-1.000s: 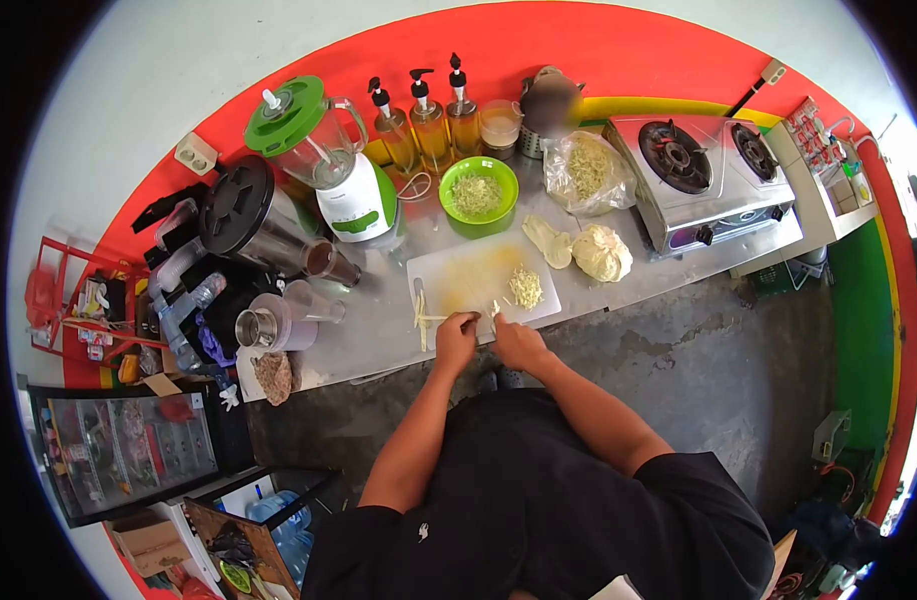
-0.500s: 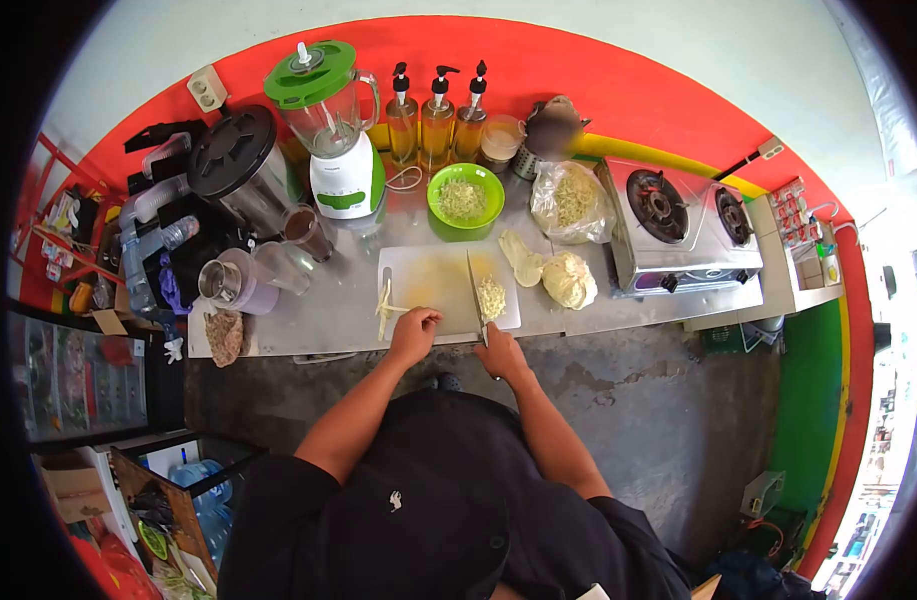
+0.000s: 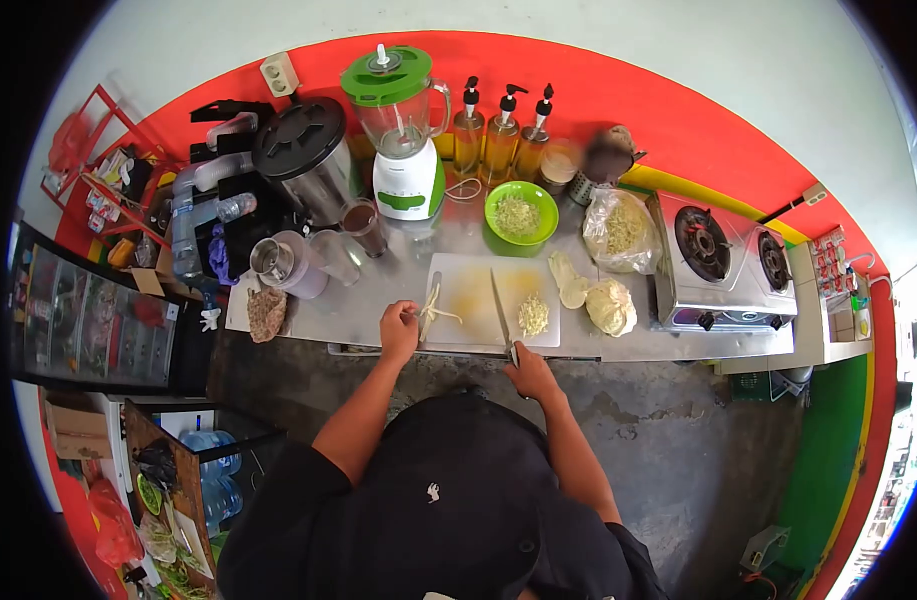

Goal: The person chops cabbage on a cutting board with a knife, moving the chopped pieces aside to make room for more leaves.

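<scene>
One steel knife, limp pale strips

A curved wall fills the top of the frame: white above a broad red band, with a yellow stripe and green at the right. A steel bench runs across the centre. Below it lies a grey, stained concrete floor. A glass-fronted cabinet stands at the left, and daylight shows at the right edge.

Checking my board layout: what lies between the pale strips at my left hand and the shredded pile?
In the head view, the knife, gripped by the right hand, lies across the cutting board between them; the rest is bare board.
</scene>
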`<state>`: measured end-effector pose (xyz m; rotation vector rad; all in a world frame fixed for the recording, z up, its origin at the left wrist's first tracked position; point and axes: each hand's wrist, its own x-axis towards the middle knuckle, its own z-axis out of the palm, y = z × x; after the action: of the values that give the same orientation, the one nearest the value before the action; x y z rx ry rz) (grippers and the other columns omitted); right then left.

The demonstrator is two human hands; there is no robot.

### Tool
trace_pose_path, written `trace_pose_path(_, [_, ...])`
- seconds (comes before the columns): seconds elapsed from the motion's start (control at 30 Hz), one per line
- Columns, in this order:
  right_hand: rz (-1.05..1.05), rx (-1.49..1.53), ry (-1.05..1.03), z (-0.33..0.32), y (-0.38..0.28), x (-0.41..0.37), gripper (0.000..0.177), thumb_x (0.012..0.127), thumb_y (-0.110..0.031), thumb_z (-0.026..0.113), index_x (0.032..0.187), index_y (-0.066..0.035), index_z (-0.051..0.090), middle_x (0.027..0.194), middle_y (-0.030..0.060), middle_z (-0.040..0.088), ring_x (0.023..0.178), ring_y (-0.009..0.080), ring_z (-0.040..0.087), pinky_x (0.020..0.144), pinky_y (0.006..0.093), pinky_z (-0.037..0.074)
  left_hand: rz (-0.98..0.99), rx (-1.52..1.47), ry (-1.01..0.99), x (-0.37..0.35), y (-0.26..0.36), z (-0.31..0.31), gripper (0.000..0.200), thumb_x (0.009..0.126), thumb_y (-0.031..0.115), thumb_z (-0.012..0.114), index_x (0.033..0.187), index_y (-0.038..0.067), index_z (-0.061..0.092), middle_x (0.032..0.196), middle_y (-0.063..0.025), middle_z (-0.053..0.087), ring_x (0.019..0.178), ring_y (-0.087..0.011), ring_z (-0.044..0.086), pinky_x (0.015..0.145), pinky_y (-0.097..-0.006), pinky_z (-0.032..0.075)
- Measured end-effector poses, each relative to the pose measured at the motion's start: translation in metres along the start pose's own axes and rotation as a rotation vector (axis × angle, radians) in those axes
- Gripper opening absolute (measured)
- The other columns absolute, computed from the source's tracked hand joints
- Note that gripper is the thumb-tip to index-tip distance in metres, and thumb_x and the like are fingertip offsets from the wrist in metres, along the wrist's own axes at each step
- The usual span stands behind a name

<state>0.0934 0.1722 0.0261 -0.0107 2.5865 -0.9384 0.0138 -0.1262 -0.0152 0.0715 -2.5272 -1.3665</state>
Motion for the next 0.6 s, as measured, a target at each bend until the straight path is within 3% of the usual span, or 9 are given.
trace_pose_path(0.07, [-0.025, -0.007, -0.024, 0.007, 0.003, 0.002, 0.051, 0.086, -0.022, 0.066, 0.127, 0.002, 0.048, 0.101, 0.0316, 0.066, 0.101, 0.05, 0.06, 0.087, 0.0557, 0.047, -0.16, -0.059, -0.071, 0.0, 0.001, -0.008, 0.024, 0.081, -0.004, 0.062, 0.102, 0.004, 0.068, 0.097, -0.0095, 0.065, 0.078, -0.021, 0.064, 0.073, -0.0343, 0.052])
trace_pose_path(0.27, [-0.012, -0.005, 0.056, -0.001, 0.0, -0.002, 0.043, 0.086, -0.021, 0.067, 0.12, 0.001, 0.052, 0.098, 0.031, 0.066, 0.098, 0.0505, 0.061, 0.084, 0.0555, 0.048, -0.025, -0.026, -0.177, -0.007, 0.011, -0.01, 0.03, 0.079, -0.005, 0.064, 0.106, 0.006, 0.069, 0.101, -0.0086, 0.065, 0.076, -0.0168, 0.062, 0.07, -0.0299, 0.052])
trace_pose_path(0.3, [0.028, -0.012, 0.088, -0.003, 0.002, -0.002, 0.043, 0.086, -0.021, 0.067, 0.119, 0.001, 0.053, 0.098, 0.031, 0.066, 0.097, 0.0508, 0.061, 0.084, 0.0556, 0.048, -0.054, -0.041, -0.209, -0.005, 0.015, -0.007, 0.03, 0.078, -0.003, 0.066, 0.106, 0.007, 0.07, 0.1, -0.009, 0.064, 0.081, -0.0215, 0.062, 0.078, -0.0342, 0.052])
trace_pose_path(0.33, [0.033, -0.01, 0.094, -0.005, 0.003, 0.0, 0.043, 0.086, -0.021, 0.067, 0.119, 0.001, 0.053, 0.098, 0.031, 0.066, 0.097, 0.0508, 0.061, 0.084, 0.0556, 0.048, -0.049, -0.043, -0.215, -0.003, 0.02, -0.004, 0.03, 0.078, -0.003, 0.066, 0.106, 0.007, 0.07, 0.1, -0.009, 0.064, 0.081, -0.0215, 0.062, 0.078, -0.0342, 0.052])
trace_pose_path(0.4, [0.175, -0.034, 0.142, -0.007, 0.005, 0.005, 0.044, 0.086, -0.028, 0.068, 0.118, -0.002, 0.053, 0.102, 0.032, 0.066, 0.099, 0.0493, 0.063, 0.084, 0.0566, 0.05, 0.157, 0.167, -0.214, 0.002, 0.028, 0.0, 0.028, 0.077, 0.0, 0.069, 0.105, 0.008, 0.07, 0.103, -0.0085, 0.062, 0.094, -0.0281, 0.059, 0.088, -0.0381, 0.049])
trace_pose_path(0.53, [0.179, 0.002, 0.192, -0.002, 0.01, 0.006, 0.044, 0.086, -0.028, 0.067, 0.118, -0.001, 0.053, 0.1, 0.0321, 0.067, 0.098, 0.0495, 0.063, 0.084, 0.057, 0.05, 0.185, 0.27, -0.202, 0.008, 0.047, 0.01, 0.026, 0.077, 0.006, 0.073, 0.102, 0.011, 0.071, 0.108, -0.0081, 0.061, 0.105, -0.0319, 0.054, 0.094, -0.0433, 0.043])
trace_pose_path(0.6, [0.089, 0.022, 0.19, -0.003, 0.008, 0.005, 0.044, 0.085, -0.027, 0.067, 0.118, -0.001, 0.053, 0.099, 0.032, 0.067, 0.098, 0.0492, 0.064, 0.083, 0.0573, 0.05, 0.215, 0.469, -0.198, 0.008, 0.053, 0.012, 0.02, 0.078, 0.01, 0.075, 0.097, 0.013, 0.071, 0.114, -0.0079, 0.059, 0.108, -0.031, 0.053, 0.093, -0.0454, 0.041])
